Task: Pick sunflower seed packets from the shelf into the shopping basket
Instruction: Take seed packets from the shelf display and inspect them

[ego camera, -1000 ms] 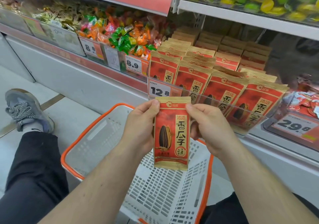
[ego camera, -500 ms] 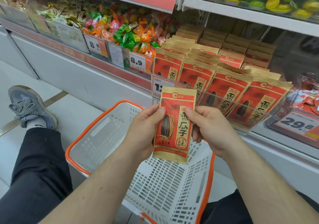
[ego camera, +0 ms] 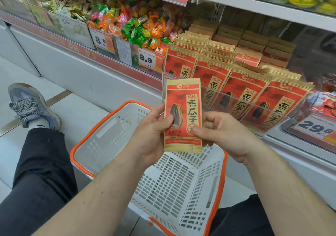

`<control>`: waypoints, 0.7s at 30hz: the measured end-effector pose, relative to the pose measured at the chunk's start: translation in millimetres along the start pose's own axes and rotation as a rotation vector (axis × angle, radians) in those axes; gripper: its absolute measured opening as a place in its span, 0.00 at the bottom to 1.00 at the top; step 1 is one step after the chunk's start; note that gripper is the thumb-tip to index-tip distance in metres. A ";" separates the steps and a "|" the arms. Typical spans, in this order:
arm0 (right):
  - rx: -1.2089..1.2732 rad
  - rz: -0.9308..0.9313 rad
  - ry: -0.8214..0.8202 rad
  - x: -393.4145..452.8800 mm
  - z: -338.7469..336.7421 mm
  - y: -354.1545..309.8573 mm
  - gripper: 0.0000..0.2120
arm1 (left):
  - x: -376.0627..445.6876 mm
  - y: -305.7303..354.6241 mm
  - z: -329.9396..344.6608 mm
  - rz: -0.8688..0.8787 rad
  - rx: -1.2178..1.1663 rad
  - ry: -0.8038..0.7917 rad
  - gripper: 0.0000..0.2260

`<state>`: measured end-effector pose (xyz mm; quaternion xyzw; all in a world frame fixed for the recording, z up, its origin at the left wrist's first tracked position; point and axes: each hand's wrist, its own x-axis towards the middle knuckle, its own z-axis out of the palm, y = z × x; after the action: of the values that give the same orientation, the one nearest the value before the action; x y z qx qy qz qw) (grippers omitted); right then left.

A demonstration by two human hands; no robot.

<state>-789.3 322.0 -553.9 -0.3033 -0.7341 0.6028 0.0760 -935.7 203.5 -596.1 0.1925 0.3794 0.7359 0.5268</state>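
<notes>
Packet: one red and tan sunflower seed packet [ego camera: 182, 116] is held upright above the shopping basket [ego camera: 109, 130], in front of the shelf's clear front rail [ego camera: 254, 106].
Left hand: the left hand [ego camera: 152, 135] grips the packet's left edge, thumb on the printed face.
Right hand: the right hand [ego camera: 223, 135] pinches the packet's lower right edge, fingers curled behind it.
Change: both hands now sit lower on the packet than a second ago, and the packet stands straight after tilting half a second ago.
Shelf stock: rows of matching seed packets [ego camera: 241, 90] stand upright behind the rail, beside wrapped candy [ego camera: 138, 28].
Basket: white with an orange rim, on the floor between the person's legs; no packet shows inside it.
</notes>
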 end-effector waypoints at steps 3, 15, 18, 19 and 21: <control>0.042 -0.009 -0.104 0.3 -3.0 4.1 0.23 | 1.7 0.5 -5.8 0.026 0.026 -0.058 0.25; 0.058 -0.036 -0.074 1.6 1.0 2.5 0.21 | -0.9 2.0 -24.3 -0.031 0.147 -0.307 0.41; -0.126 -0.025 0.027 5.0 14.5 4.2 0.23 | 2.9 -1.1 -19.5 -0.046 0.312 -0.044 0.30; -0.204 -0.023 0.049 6.5 19.9 5.8 0.24 | 3.5 -3.6 -17.5 -0.054 0.344 0.030 0.25; -0.275 -0.007 0.042 7.9 29.1 7.6 0.23 | 4.0 -9.5 -14.4 -0.082 0.373 0.110 0.21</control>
<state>-806.9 302.5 -570.5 -0.3212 -0.8090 0.4897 0.0512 -941.0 203.6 -613.0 0.2303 0.5449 0.6402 0.4900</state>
